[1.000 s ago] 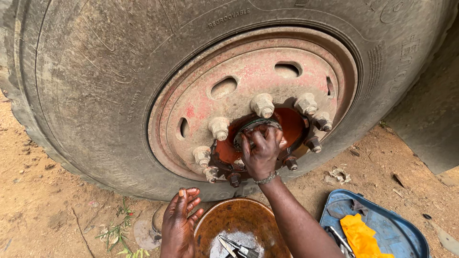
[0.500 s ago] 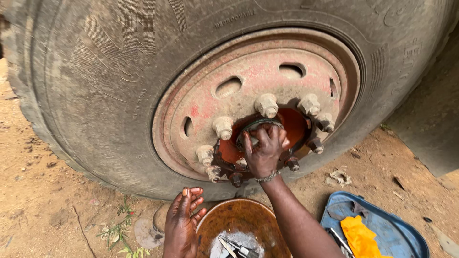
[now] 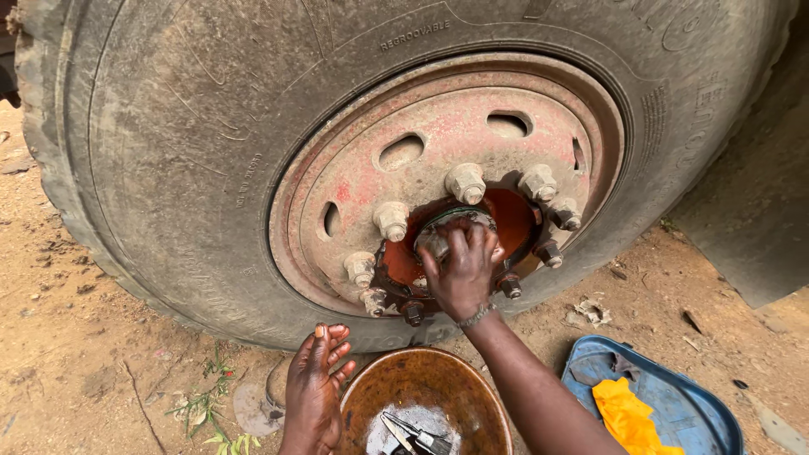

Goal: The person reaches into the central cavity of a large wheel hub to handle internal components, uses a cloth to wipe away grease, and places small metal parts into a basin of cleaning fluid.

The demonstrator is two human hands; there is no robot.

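The round hub part under the right hand looks greasy and could slip from the fingers and drop into the dirt or onto the bowl just below the wrist. The right hand curls over that part at the wheel centre, fingers spread and closed around its rim, with lug nuts ringing it above. The left hand is open, fingers loosely splayed, resting against the bowl's left edge. A blue tray with a yellow cloth lies right of the forearm.
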